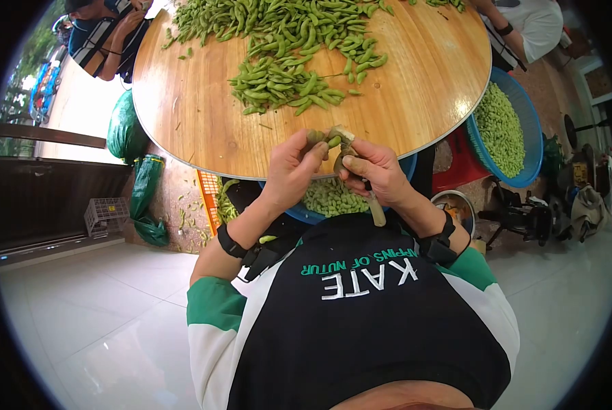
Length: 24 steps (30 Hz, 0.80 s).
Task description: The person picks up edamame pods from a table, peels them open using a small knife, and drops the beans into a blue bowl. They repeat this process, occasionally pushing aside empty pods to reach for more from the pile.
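My left hand [296, 167] is closed in a pinch on a green soybean pod [334, 141], just over the near edge of the round wooden table [190, 130]. Close beside it, my right hand [380, 171] is curled around a slim tool whose pale handle [376, 210] sticks out below the palm; its working end is hidden. Dark coverings wrap some fingertips on both hands. Beneath them, shelled green beans [333, 197] fill a blue basin partly hidden by the table and my arms. A heap of soybean pods [282, 82] lies on the table ahead.
To the right stands a blue basket [537, 147] of shelled beans. An orange crate [207, 198] with pods is at the left, near green sacks [127, 126] and a grey crate [108, 215]. Other people sit across the table at both sides.
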{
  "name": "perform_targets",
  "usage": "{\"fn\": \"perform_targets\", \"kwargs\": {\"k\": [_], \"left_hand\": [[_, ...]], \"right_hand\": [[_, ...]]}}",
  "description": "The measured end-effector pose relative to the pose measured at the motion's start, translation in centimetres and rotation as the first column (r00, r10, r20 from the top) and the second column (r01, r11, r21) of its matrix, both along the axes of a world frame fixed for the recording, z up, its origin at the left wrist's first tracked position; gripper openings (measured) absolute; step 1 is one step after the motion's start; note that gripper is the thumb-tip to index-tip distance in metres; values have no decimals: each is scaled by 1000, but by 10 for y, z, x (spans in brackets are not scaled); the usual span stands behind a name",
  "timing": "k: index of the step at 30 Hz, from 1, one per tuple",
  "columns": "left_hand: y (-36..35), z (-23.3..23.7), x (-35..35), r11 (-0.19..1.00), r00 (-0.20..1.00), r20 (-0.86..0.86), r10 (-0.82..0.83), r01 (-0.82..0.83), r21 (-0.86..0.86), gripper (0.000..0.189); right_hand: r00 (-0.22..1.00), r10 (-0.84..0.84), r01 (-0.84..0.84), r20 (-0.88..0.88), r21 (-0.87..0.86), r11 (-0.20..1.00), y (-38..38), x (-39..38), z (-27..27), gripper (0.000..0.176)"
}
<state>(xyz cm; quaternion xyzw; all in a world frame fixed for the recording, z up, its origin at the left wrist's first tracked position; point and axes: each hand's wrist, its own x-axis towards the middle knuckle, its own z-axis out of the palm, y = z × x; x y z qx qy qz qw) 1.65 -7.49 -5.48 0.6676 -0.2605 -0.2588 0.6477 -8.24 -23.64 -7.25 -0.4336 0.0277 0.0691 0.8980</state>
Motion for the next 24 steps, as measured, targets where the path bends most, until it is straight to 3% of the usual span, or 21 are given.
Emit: {"fn": "perform_targets", "kwargs": {"k": [4, 6, 7, 9, 10, 12, 13, 15, 17, 18, 19, 20, 21, 22, 23, 24], "left_hand": [[-3, -8, 2, 995, 992, -129, 4, -17, -98, 15], [-1, -10, 7, 930, 800, -530, -280, 90, -356, 19], [-2, -9, 4, 930, 799, -532, -279, 88, -356, 19], [-8, -3, -4, 982, 916, -388, -100, 28, -188, 18], [-10, -4, -6, 982, 916, -389, -101, 28, -189, 18], [-12, -4, -9, 981, 982, -180, -53, 17, -193, 15], [-13, -3, -9, 981, 982, -183, -53, 17, -193, 15], [-15, 2, -8, 958, 825, -536, -181, 23, -287, 13], [-14, 2, -6, 952, 767, -606, -212, 22, -306, 13], [-13, 1, -5, 946, 701, -669, -246, 22, -324, 12], [-12, 1, -1, 946, 701, -670, -246, 22, -324, 12], [-10, 0, 5, 946, 637, -718, -280, 55, -320, 11], [-9, 0, 9, 944, 569, -762, -310, 87, -319, 10], [-10, 0, 10, 943, 571, -760, -310, 85, -321, 10], [-11, 0, 10, 973, 620, -754, -218, 83, -213, 9], [-10, 0, 10, 992, 665, -736, -125, 75, -101, 8]], "right_hand": [[997, -64, 67, 43, -62, 996, 2, 1, -3, 27], [997, -44, 48, 60, -62, 997, -2, 0, -4, 27], [997, -27, 32, 78, -64, 997, -4, -1, -4, 28], [999, -8, 7, 42, 24, 1000, -6, -3, 1, 31], [1000, 15, -16, 9, 112, 994, -7, -4, 3, 36], [999, 13, -17, 31, 125, 992, -8, -4, 3, 34], [999, 14, -21, 50, 140, 990, -8, -6, 3, 33], [998, 27, -36, 62, 143, 989, -11, -7, -4, 33], [996, 37, -48, 77, 147, 988, -11, -7, -4, 33], [988, -9, 41, 151, -211, 977, -10, -9, 1, 35], [972, -26, 151, 235, -533, 833, -9, -10, 4, 36], [972, -25, 150, 234, -533, 833, -7, -6, -3, 36], [860, -13, 400, 510, -658, 638, -6, 2, -13, 38], [678, 85, 647, 730, -648, 401, -5, 7, -19, 39], [729, 145, 603, 669, -728, 327, -11, 4, -20, 41], [729, 145, 603, 669, -727, 329, -8, 0, -18, 41]]}}
